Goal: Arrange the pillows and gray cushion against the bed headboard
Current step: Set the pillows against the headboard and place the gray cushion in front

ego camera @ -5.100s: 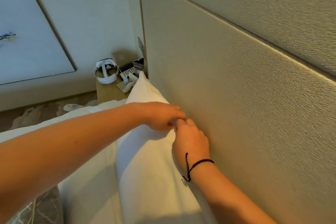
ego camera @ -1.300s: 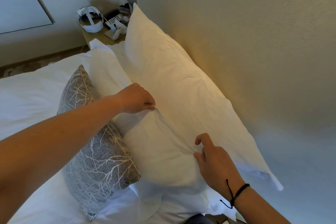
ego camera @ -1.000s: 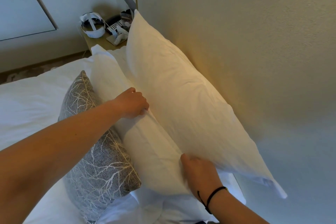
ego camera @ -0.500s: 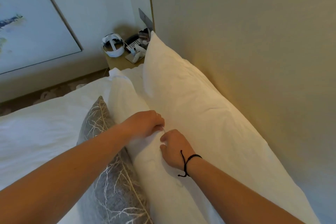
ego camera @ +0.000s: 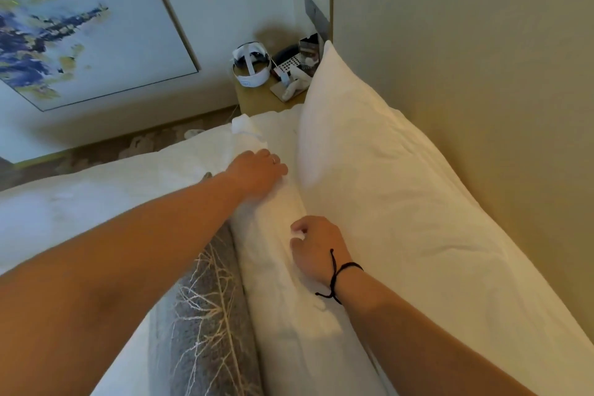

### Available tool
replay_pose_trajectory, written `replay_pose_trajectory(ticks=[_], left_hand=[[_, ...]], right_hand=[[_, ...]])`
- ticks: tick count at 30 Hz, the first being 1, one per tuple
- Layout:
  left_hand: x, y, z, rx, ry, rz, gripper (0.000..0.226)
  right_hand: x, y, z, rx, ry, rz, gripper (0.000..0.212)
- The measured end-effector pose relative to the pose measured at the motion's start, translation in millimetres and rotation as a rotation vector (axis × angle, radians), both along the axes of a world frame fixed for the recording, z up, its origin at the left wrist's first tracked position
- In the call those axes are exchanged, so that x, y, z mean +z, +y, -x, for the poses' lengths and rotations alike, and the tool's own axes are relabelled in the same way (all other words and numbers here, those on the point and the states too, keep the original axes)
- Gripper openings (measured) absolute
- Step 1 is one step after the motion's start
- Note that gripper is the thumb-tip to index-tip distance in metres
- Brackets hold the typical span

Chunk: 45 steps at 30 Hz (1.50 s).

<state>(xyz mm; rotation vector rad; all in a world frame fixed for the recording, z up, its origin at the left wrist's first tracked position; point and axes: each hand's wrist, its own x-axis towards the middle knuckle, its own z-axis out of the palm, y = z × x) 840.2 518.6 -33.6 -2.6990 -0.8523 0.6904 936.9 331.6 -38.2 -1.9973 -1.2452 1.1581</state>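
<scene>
A large white back pillow (ego camera: 385, 190) leans against the beige headboard (ego camera: 482, 74). In front of it stands a second white pillow (ego camera: 279, 283), and the gray cushion (ego camera: 202, 315) with a pale branch pattern leans on that pillow's front. My left hand (ego camera: 257, 172) lies flat on the front pillow's top edge, fingers spread toward the far end. My right hand (ego camera: 316, 249), a black cord at the wrist, pinches the fabric of the same pillow's top edge. My left forearm hides the cushion's upper part.
A wooden nightstand (ego camera: 257, 100) at the bed's far end carries a white headset (ego camera: 251, 64), a phone and small items. A framed painting (ego camera: 80, 26) hangs on the left wall. The white duvet (ego camera: 96, 196) spreads to the left.
My left hand slid farther along the front pillow's top edge, away from my right hand. The view tilted up toward the far wall. Earlier, both hands pulled this pillow upright.
</scene>
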Motion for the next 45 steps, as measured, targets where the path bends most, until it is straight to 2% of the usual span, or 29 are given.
replay_pose_trajectory(ticks=[4, 8, 11, 13, 18, 22, 24, 27, 31, 33, 35, 38, 40, 42, 45], left_hand=[[7.3, 49.0, 4.8, 0.118, -0.053, -0.084, 0.066], [17.9, 88.6, -1.1, 0.228, -0.120, -0.162, 0.049], [23.8, 111.7, -5.0, 0.388, -0.287, -0.091, 0.029], [27.2, 124.4, -9.9, 0.461, -0.425, -0.044, 0.023], [33.2, 132.1, -39.4, 0.389, -0.591, -0.039, 0.022], [26.9, 122.5, -54.6, 0.319, -0.596, -0.217, 0.021], [22.0, 117.1, -56.5, 0.361, -0.583, -0.252, 0.033], [14.6, 103.2, -49.6, 0.487, -0.597, -0.108, 0.068], [3.8, 62.4, -34.1, 0.714, -0.722, 0.100, 0.066], [-1.5, 33.4, -20.6, 0.655, -0.665, 0.124, 0.056], [-6.0, 6.8, -2.5, 0.442, -0.539, 0.117, 0.043], [-14.9, -22.0, 20.3, -0.004, -0.217, 0.176, 0.049], [-16.6, -31.8, 28.2, -0.156, -0.079, 0.181, 0.051], [-13.3, -33.4, 34.2, -0.145, -0.016, 0.151, 0.054], [-5.8, -29.1, 41.8, -0.009, 0.013, 0.069, 0.061]], right_hand=[[0.7, 17.7, -1.0, 0.002, -0.014, -0.043, 0.023], [-0.6, 22.6, -6.4, 0.015, -0.082, -0.052, 0.023], [4.5, 23.6, -13.5, 0.033, -0.167, -0.051, 0.027], [9.1, 24.9, -17.7, 0.055, -0.212, -0.048, 0.027], [25.4, 30.6, -22.3, 0.174, -0.339, 0.052, 0.027], [27.4, 25.8, -24.1, 0.229, -0.448, 0.089, 0.022], [26.0, 26.2, -17.7, 0.306, -0.529, 0.146, 0.018], [17.6, 28.4, -3.4, 0.415, -0.626, 0.187, 0.015], [11.3, 25.7, 10.1, 0.474, -0.645, 0.217, 0.023], [14.8, 16.3, 13.5, 0.467, -0.640, 0.246, 0.028], [18.7, -3.5, 13.6, 0.460, -0.631, 0.197, 0.030], [20.3, -53.1, 15.1, 0.400, -0.576, 0.037, 0.028], [19.7, -88.0, 21.0, 0.342, -0.509, 0.065, 0.040], [17.0, -115.4, 32.3, 0.310, -0.483, 0.170, 0.056], [12.1, -147.3, 49.5, 0.298, -0.498, 0.307, 0.084]])
